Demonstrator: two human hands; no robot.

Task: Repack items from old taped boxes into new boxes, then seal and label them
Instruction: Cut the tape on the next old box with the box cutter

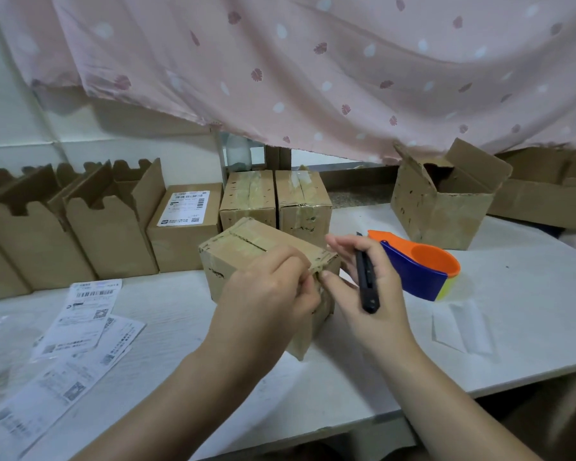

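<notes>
An old taped cardboard box (246, 247) stands in the middle of the white table (496, 347), its top seam slit along the tape. My left hand (273, 294) pinches the tape at the box's near right top corner. My right hand (366, 287) presses its thumb on that same corner and holds a black utility knife (366, 281) under its fingers. Behind stand two more taped old boxes (248, 201) (305, 204). A sealed box with a shipping label (183, 224) sits to their left.
Several open new boxes (110, 234) line the back left. Loose shipping labels (80, 327) lie at the front left. An orange and blue tape dispenser (419, 267) sits right of my hands, an opened old box (446, 201) behind it. A pink curtain (313, 61) hangs above.
</notes>
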